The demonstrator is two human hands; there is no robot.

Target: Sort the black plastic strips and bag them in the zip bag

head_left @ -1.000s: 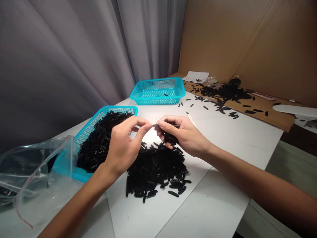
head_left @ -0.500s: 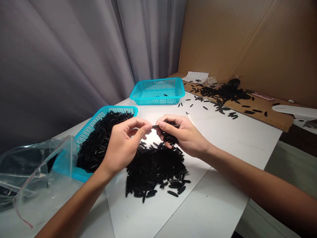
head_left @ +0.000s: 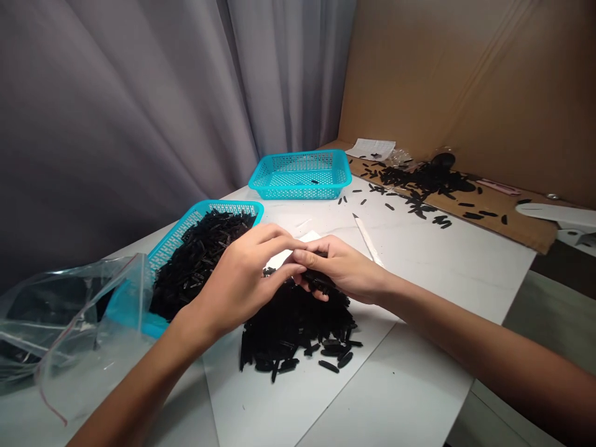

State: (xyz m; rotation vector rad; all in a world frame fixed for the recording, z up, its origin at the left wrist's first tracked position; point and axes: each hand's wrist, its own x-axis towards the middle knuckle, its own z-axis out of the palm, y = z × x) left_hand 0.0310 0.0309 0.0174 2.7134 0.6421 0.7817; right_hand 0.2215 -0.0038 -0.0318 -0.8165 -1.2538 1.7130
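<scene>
My right hand (head_left: 347,268) is curled round a bunch of small, flat, elongated black pieces (head_left: 321,284), its thumb pressed on top. Against its thumb tip rest the fingertips of my left hand (head_left: 254,270). The left thumb and fingers are drawn together there, and whatever lies between them is hidden. Beneath both hands a heap of the same black pieces (head_left: 298,329) spreads over a white sheet (head_left: 261,410). To the left stands a turquoise basket (head_left: 161,253) filled with more of them.
Farther back is a second turquoise basket (head_left: 300,192) with a black piece inside. A pencil-like white stick (head_left: 367,239) lies right of the hands. Loose black pieces (head_left: 426,180) cover part of the cardboard (head_left: 521,226). A clear zip bag (head_left: 88,347) sits at the left.
My left fingers have moved right and slightly down onto the tip of my right hand. The black piece that showed between the two hands is now out of sight.
</scene>
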